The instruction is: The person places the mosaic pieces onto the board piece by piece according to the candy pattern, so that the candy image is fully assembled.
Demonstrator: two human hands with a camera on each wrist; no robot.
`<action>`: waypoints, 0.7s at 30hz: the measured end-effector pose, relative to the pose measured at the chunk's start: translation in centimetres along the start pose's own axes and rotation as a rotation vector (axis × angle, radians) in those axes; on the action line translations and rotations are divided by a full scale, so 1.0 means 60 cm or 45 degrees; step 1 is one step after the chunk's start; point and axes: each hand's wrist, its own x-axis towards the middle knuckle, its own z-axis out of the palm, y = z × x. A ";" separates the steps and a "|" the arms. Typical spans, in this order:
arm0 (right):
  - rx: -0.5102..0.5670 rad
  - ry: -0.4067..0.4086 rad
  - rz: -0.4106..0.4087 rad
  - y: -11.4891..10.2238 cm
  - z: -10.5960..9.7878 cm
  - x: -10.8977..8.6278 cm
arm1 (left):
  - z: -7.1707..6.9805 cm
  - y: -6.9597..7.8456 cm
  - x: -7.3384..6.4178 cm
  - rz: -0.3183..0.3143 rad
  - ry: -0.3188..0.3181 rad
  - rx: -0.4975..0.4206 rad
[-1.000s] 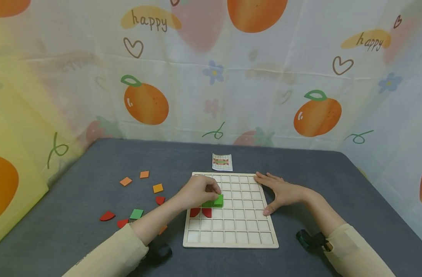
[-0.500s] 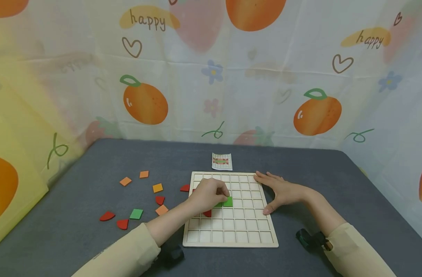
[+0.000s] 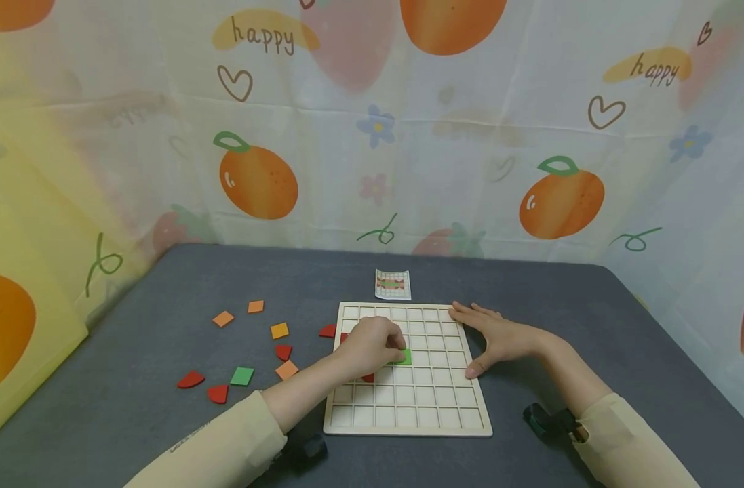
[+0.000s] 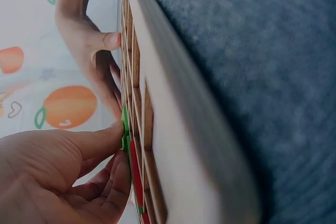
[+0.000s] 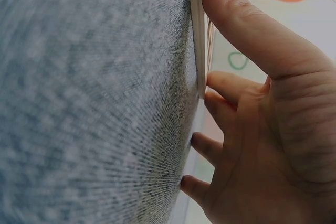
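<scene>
The left arm (image 3: 264, 420) slants up from the lower left of the head view to the left hand (image 3: 374, 344) near the centre, its fingers (image 4: 119, 182) curled toward the thumb (image 4: 105, 141). The right arm (image 3: 597, 407) rises from the lower right; right of centre, the right hand (image 3: 496, 342) spreads its fingers leftward, thumb apart below.

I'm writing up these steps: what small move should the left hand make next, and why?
Probably press the green square down into the gridded wooden board: the left hand pinches it right at the board's surface, and the right hand rests on the board's edge, which may steady it.
</scene>
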 end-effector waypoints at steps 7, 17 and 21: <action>-0.006 0.003 -0.007 0.003 0.000 0.001 | -0.001 0.005 -0.001 0.016 0.013 0.046; -0.004 -0.002 -0.014 0.004 0.000 0.000 | -0.019 0.010 -0.005 0.031 -0.002 0.016; -0.007 -0.002 -0.017 0.004 -0.001 0.001 | -0.043 0.007 -0.008 0.072 -0.006 0.019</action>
